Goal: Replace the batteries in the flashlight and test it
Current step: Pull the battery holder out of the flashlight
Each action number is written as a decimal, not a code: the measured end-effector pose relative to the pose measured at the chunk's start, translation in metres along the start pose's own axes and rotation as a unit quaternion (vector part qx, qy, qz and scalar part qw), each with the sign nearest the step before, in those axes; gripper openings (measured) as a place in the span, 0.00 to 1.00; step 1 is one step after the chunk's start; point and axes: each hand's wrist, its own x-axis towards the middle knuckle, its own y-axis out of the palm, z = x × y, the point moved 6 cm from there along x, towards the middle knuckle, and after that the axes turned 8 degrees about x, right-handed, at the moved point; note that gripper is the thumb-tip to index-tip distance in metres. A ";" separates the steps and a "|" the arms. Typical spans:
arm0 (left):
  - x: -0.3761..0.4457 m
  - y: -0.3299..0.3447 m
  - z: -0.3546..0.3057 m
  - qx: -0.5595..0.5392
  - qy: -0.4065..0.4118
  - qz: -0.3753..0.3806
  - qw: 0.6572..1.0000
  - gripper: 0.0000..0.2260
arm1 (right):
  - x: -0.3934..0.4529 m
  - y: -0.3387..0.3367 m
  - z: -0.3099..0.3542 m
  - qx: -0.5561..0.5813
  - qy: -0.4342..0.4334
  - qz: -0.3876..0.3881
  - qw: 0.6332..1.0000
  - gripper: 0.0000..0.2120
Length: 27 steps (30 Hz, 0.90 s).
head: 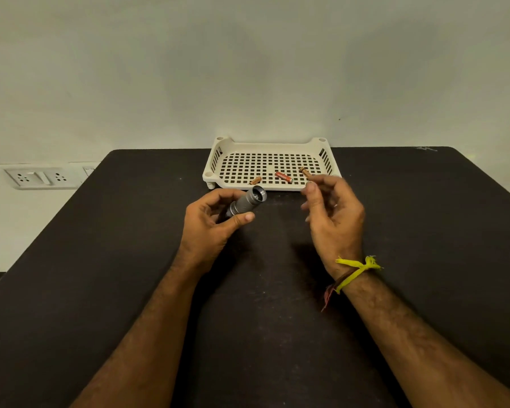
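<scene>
Gripping a grey metal flashlight [246,203] in curled fingers and thumb, the person's left hand [211,223] holds it above the middle of a black table [100,260], its open end tilted up toward the far edge. Their right hand [333,213] hovers just beside it with fingers loosely bent; whether anything sits between thumb and fingertips cannot be told. A yellow thread [355,270] is tied round the right wrist. At the table's far edge rests a cream perforated tray [265,148], holding three batteries along its near side: one [255,180] at left, a red one [283,177] in the middle, another [304,171] beside the right fingertips. Wall sockets [40,178] show at left.
</scene>
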 end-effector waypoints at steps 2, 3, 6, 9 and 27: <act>-0.001 -0.001 -0.003 -0.005 0.009 -0.013 1.000 0.16 | -0.012 0.021 -0.008 0.095 0.102 0.045 0.989 0.05; -0.001 -0.002 -0.003 -0.003 0.014 -0.018 1.000 0.16 | -0.019 0.032 -0.013 0.137 0.166 0.069 0.974 0.09; -0.003 -0.001 -0.007 0.037 0.038 -0.021 0.998 0.18 | -0.031 0.051 -0.024 0.236 0.314 0.111 0.913 0.20; -0.005 -0.002 -0.012 0.053 0.060 -0.035 0.996 0.22 | -0.030 0.050 -0.026 0.293 0.372 0.118 0.873 0.23; -0.002 -0.011 -0.008 -0.109 0.012 -0.117 0.987 0.29 | -0.024 0.050 -0.028 0.334 0.415 0.177 0.828 0.11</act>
